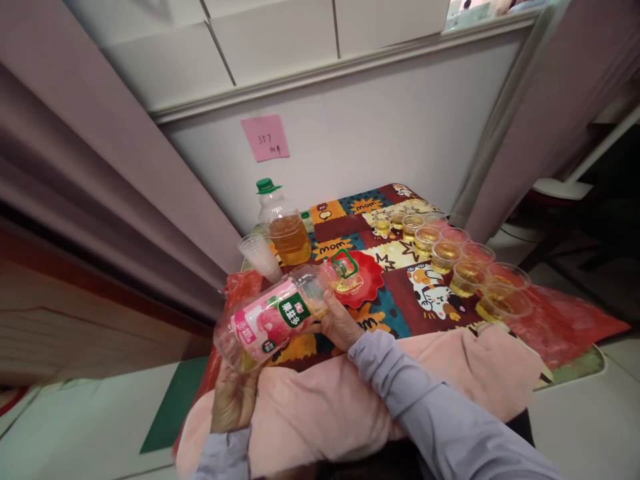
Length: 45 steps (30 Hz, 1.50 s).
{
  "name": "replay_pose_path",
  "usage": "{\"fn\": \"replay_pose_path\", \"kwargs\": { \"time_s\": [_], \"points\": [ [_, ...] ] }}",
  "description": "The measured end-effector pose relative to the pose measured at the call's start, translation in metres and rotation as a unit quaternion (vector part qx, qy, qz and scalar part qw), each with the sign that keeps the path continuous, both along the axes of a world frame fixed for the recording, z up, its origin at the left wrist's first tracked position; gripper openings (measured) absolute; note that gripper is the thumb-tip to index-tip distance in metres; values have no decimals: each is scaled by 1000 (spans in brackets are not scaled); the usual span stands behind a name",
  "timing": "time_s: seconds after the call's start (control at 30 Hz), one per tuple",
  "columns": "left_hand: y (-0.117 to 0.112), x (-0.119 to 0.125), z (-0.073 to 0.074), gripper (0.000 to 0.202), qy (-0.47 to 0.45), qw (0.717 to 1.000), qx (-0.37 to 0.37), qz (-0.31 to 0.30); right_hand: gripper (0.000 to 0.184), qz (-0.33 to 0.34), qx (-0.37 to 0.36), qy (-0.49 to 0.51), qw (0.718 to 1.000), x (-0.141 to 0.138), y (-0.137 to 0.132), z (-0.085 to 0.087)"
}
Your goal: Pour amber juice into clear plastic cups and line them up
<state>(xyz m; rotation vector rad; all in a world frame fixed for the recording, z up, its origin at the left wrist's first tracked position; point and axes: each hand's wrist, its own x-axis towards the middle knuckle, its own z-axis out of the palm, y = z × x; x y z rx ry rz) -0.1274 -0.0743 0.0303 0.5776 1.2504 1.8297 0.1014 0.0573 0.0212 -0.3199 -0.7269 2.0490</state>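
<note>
My left hand (pixel 233 400) supports the base end of a large clear juice bottle (pixel 270 323) with a pink and green label. The bottle is tilted nearly on its side, with a little yellow liquid in it. My right hand (pixel 341 325) grips it near the neck. Its green-ringed mouth points right, over a red scalloped plate (pixel 373 279). Some yellow liquid shows by the mouth; whether a cup stands there I cannot tell. To the right, several clear plastic cups (pixel 447 257) of yellow liquid stand in rows.
Behind the tilted bottle stands a second bottle (pixel 290 237), green-capped and partly full of amber liquid. Beside it leans a stack of plastic cups (pixel 260 257). Red plastic bags (pixel 565 327) lie at the table's sides. A pink note (pixel 265 138) is on the white wall; curtains hang on both sides.
</note>
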Motion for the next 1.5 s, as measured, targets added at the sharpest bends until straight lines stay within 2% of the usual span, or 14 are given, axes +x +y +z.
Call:
{"fn": "replay_pose_path", "kwargs": {
  "time_s": [0.23, 0.43, 0.77, 1.0, 1.17, 1.33, 1.5],
  "points": [
    [0, -1, -1, 84, -5, 1000, -2, -1, 79, 9, -1, -3, 1000, 0, 2, -3],
    [0, -2, -4, 89, -11, 1000, -17, 23, 83, 10, 6, 0, 1000, 0, 2, 0],
    [0, -7, -9, 88, -16, 1000, -15, 17, 81, 9, 2, 2, 1000, 0, 2, -2],
    [0, -5, -6, 93, -8, 999, -17, 27, 78, 4, -1, 1, 1000, 0, 2, -2],
    [0, -3, -2, 87, -5, 1000, -13, 0, 79, 7, -5, -3, 1000, 0, 2, -2],
    [1, 0, -1, 92, 5, 1000, -17, 23, 80, 3, -5, -5, 1000, 0, 1, -2],
    [0, 0, 1, 88, 12, 1000, -14, 3, 83, 6, -6, -9, 1000, 0, 1, -1]
  ]
}}
